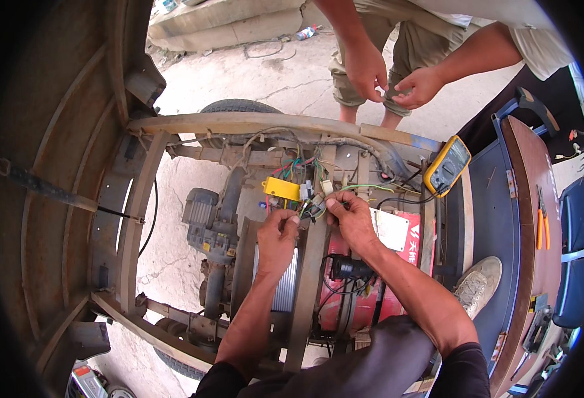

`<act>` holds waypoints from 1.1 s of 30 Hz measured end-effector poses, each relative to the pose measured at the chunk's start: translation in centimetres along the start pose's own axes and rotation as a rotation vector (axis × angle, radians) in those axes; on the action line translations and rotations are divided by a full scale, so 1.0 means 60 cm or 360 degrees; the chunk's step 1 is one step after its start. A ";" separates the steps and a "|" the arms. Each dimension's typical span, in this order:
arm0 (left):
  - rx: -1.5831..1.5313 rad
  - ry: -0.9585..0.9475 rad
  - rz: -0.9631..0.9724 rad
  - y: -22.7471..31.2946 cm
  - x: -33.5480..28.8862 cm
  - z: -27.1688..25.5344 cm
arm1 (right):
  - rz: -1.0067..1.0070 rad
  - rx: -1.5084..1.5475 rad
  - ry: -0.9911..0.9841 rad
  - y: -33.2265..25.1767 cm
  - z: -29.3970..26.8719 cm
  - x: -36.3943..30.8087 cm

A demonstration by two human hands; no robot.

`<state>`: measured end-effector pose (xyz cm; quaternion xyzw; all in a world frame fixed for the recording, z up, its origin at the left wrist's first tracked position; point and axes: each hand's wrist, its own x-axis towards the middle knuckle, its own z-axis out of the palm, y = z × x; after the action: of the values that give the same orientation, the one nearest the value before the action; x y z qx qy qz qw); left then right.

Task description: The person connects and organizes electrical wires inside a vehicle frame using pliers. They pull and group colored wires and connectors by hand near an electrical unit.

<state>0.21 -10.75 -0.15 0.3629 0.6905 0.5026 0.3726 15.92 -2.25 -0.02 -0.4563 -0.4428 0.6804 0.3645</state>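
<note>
My left hand (278,240) is closed in a pinch at the edge of a tangle of coloured wires (296,166); what lies between its fingertips is too small to make out. My right hand (350,217) has thumb and forefinger closed on wires beside a grey plug connector (318,201). Just beyond them stands a white connector (327,187). Left of the connectors, among the wires, sits a yellow box (281,189). A finned metal box (284,278) shows partly behind my left forearm. A yellow-edged multimeter (447,166) rests tilted on the frame to the right.
The wires lie within an open vehicle frame (239,122). At left are a motor (206,225) and a raised panel (53,166). Red batteries (411,249) sit right. Across the frame, a person's hands (417,87) hang close together. Orange-handled pliers (543,225) lie on a brown board.
</note>
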 end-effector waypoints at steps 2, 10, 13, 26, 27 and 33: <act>-0.0025 -0.0013 -0.0054 0.012 0.000 -0.003 | 0.0031 -0.0088 -0.0041 -0.004 0.005 -0.006; -0.0172 0.0040 -0.0098 0.013 0.014 -0.013 | 0.0033 -0.0041 -0.0176 -0.008 0.000 -0.007; -0.0224 0.0045 -0.0111 0.012 0.016 -0.013 | 0.0033 -0.0078 -0.0186 -0.009 -0.003 -0.007; -0.0363 -0.0066 -0.0061 0.001 0.016 -0.021 | 0.0028 0.0001 -0.0225 -0.011 -0.008 -0.009; -0.0343 -0.0057 -0.0033 0.000 0.016 -0.020 | 0.0057 0.0028 -0.0223 -0.012 -0.009 -0.009; -0.0209 -0.0101 -0.0019 0.015 0.008 -0.023 | 0.0066 0.0044 -0.0160 -0.013 -0.017 -0.006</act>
<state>-1.12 -10.74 0.98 0.3493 0.6462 0.5327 0.4203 17.07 -2.03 0.63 -0.4254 -0.4414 0.7160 0.3338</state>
